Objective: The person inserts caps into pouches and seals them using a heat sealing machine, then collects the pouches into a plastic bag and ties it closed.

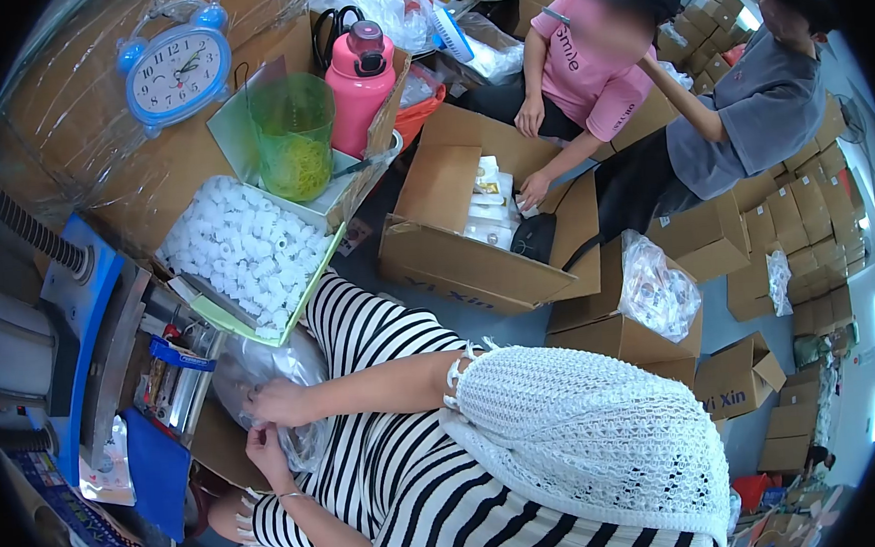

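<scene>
My right hand (278, 402) is over a crumpled clear plastic bag (288, 363) by my lap, its fingers curled and pinched. Just below it in the view, my left hand (267, 456), with a bracelet at the wrist, has its fingertips pressed together. The two hands almost meet; whatever lies between the fingertips is too small to make out. Beyond the bag, a shallow green-edged tray (283, 335) is heaped with small white plastic parts (246, 247). A metal machine fixture (176, 382) with a blue piece on it is close to my hands on the left.
A blue alarm clock (180, 74), a green see-through cup (294, 142) and a pink bottle (359, 93) stand behind the tray. An open carton (487, 260) holds white packs; a person in pink (596, 73) reaches into it. Another person (749, 124) stands beside. Stacked cartons (805, 216) line the right.
</scene>
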Motion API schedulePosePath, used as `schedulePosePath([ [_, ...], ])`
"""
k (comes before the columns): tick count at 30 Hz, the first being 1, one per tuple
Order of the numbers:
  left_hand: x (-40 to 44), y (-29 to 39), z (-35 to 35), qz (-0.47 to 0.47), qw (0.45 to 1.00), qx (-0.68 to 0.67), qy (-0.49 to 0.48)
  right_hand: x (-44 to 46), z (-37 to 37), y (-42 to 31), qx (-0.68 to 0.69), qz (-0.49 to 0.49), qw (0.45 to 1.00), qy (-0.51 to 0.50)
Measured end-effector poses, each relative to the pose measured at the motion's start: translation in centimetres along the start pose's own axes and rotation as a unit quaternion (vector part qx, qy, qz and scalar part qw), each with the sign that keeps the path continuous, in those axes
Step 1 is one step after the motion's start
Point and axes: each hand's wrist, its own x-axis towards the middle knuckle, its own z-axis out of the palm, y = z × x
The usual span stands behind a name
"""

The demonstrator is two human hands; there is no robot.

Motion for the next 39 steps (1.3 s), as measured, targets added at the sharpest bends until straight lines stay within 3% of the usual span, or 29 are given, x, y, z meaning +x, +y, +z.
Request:
schedulePosePath([
  [2, -0.1, 0.1, 0.1, -0.004, 0.996, -0.092, -0.001, -0.2, 0.0, -0.3, -0.035, -0.004, 0.999, -0.025],
  [7, 0.4, -0.2, 0.1, -0.062, 0.986, -0.155, 0.009, -0.2, -2.1, -0.9, -0.026, -0.018, 0.991, -0.132],
  [10, -0.7, 2.4, 1.9, -0.062, 0.964, -0.245, 0.080, -0.3, -2.0, -0.8, -0.030, -0.085, 0.996, 0.008],
  [11, -0.6, 2.1, 1.5, -0.062, 0.964, -0.244, 0.082, -0.2, -1.9, -0.8, -0.029, -0.086, 0.996, 0.008],
  [15, -0.1, 1.4, 0.7, -0.037, 0.981, -0.187, 0.017, 0.1, -2.0, -0.9, -0.033, -0.087, 0.995, 0.026],
  [19, 0.2, 1.0, 0.4, 0.061, 0.992, -0.028, 0.110, 0.8, -1.8, -2.1, -0.121, -0.112, 0.986, -0.014],
  [20, 0.0, 0.7, 0.4, 0.112, 0.973, 0.115, 0.166, 0.8, -1.7, -2.5, -0.124, -0.101, 0.987, -0.012],
  [22, -1.0, 3.8, 1.6, 0.202, 0.860, 0.390, 0.261, 0.5, -1.4, -3.2, -0.131, -0.079, 0.988, -0.012],
  [26, -0.9, 4.7, 1.3, 0.182, 0.836, 0.423, 0.299, -0.3, 0.1, -2.8, -0.120, -0.161, 0.975, -0.095],
  [30, -0.8, 4.5, 1.3, 0.175, 0.823, 0.457, 0.289, -0.1, 0.3, -1.9, -0.068, -0.167, 0.969, -0.166],
  [34, -1.0, 4.5, 1.8, 0.154, 0.837, 0.443, 0.281, -0.6, 0.9, -2.2, -0.037, -0.200, 0.961, -0.186],
  [39, -0.5, 3.6, 0.8, 0.168, 0.814, 0.490, 0.261, -1.2, 1.0, -1.9, -0.030, -0.171, 0.969, -0.173],
])
